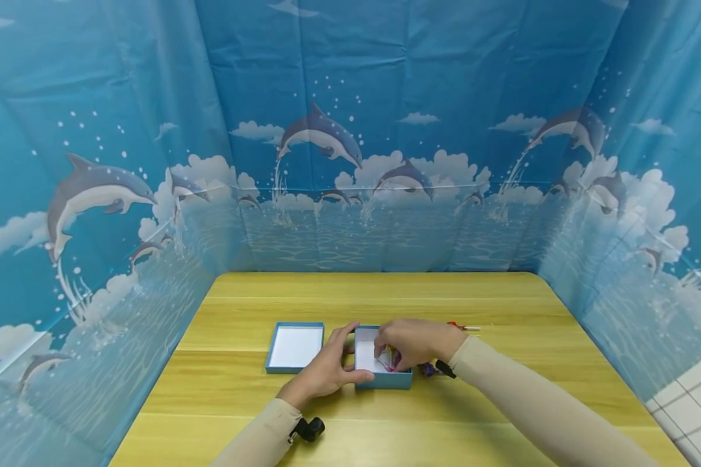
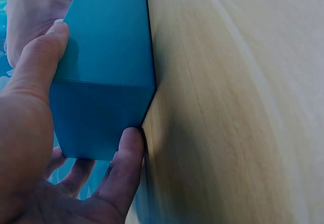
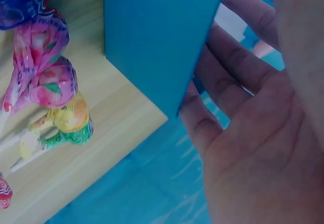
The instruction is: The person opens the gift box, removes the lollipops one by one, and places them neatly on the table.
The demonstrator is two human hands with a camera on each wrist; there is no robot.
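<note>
My left hand [image 1: 327,370] holds a blue box [image 1: 383,381], its thumb at the near rim and its fingers along the left side. In the left wrist view the thumb lies over the top edge and a fingertip presses the lower corner. Over the box's right side, my right hand [image 1: 415,342] reaches in with curled fingers. Between its fingers and thumb shows a lollipop [image 1: 392,357] in a colourful wrapper, partly hidden by the hand. The box's white inside shows to the left of those fingers.
A shallow blue lid [image 1: 295,348] with a white inside lies left of the box. Right of the box are several wrapped lollipops, among them pink [image 3: 48,77], yellow [image 3: 71,115], green [image 3: 76,134] and blue [image 3: 17,1] ones. A dolphin-print curtain [image 1: 350,227] surrounds the wooden table [image 1: 350,434].
</note>
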